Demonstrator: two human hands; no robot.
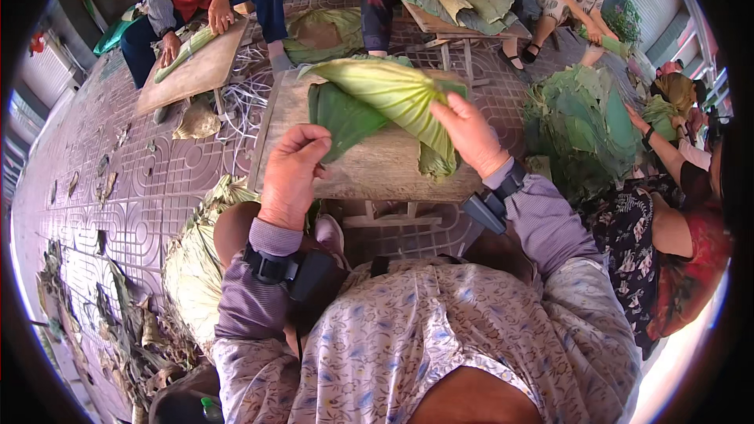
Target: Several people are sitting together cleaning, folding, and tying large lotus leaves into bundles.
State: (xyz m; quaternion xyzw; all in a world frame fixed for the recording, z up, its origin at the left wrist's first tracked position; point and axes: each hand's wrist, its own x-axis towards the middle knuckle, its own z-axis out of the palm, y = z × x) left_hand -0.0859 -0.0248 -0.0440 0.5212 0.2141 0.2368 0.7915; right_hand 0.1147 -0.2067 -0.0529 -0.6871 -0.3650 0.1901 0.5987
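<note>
Above a low wooden board (365, 179) set on legs, my right hand (468, 132) grips the edge of a large yellow-green lotus leaf (389, 91), whose ribbed underside fans out to the upper left. Its lower end hangs crumpled near the board. Beneath and left of it shows a darker green leaf part (344, 121); whether it belongs to the same leaf I cannot tell. My left hand (297, 171) is at the left of that dark part, thumb and fingertips pinched together at its edge. Wristbands with dark devices sit on both my forearms.
Stacked green leaves (580, 123) lie on the right, beside a seated person. A pale leaf bundle (197, 271) stands by my left leg. Across from me, people handle leaves on a left board (194, 76) and a right board (427, 20). White strips (247, 94) and dry scraps litter the paving.
</note>
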